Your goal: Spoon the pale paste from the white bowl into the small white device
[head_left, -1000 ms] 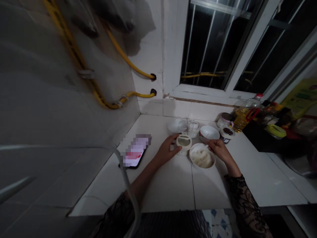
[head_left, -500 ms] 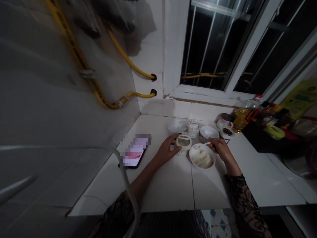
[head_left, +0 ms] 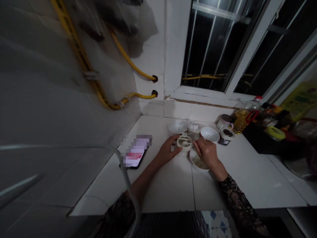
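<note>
Jar (head_left: 183, 150), presumably light and rigid, is being held by its sides (best hold) in curved left hand (head_left: 168, 150); spoon (head_left: 186, 143) is being pinched by right hand (head_left: 206, 152).

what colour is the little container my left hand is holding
The container is creamy off-white, showing best in the head view.

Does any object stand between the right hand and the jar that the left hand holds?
Nothing visible does: the right hand is close beside the jar; the left hand grips its other side. The nearer white bowl, partly hidden by the right hand, is not between.
</note>
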The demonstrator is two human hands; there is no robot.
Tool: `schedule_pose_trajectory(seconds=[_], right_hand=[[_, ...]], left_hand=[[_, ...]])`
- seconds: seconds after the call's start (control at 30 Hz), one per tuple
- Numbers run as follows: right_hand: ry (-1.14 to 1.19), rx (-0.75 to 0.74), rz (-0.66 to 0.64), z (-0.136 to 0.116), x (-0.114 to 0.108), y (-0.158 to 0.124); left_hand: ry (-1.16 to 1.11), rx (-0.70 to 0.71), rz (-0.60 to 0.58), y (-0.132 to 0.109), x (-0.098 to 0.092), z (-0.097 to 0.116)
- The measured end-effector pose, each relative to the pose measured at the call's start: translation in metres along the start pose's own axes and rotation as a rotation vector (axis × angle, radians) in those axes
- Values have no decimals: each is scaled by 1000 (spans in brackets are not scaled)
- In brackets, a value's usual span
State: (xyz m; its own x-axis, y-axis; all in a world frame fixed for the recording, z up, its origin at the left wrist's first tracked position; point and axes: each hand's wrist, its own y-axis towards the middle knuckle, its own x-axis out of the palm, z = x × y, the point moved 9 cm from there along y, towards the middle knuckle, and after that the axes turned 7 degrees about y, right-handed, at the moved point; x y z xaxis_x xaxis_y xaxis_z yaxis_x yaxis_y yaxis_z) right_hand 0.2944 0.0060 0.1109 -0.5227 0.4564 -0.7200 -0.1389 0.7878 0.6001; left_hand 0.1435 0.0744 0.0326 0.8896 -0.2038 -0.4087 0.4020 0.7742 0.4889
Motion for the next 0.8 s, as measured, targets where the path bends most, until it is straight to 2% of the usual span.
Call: schedule_pose_trajectory(seconds=[0.03,0.1,0.17,0.23,0.33,0.43,0.53,0.63,0.8], right_hand=[[-25,-26,-12,-3,0,0],[-6,-5,42,1,-12,-1],[74,86,128,16,-28,-3],[173,205,158,38,-38,-6],[243,313,47,65,-36,-10],[175,308,-146,74,-25,-13],[112,267,-283,66,-13,-16],[146,242,-369,51,1,-19],[300,300,-393,50,10,-23]], left_hand=[[-4,-2,-1,0,0,0],[-6,0,-3,0,0,1],[-1,5,0,0,-1,1],[5,5,2,0,-1,1],[2,-1,-1,0,-1,1],[14,-10,-1,-1,-1,0],[21,-8,1,-1,-1,1],[20,5,4,-1,-2,2],[9,5,1,-1,-2,3]])
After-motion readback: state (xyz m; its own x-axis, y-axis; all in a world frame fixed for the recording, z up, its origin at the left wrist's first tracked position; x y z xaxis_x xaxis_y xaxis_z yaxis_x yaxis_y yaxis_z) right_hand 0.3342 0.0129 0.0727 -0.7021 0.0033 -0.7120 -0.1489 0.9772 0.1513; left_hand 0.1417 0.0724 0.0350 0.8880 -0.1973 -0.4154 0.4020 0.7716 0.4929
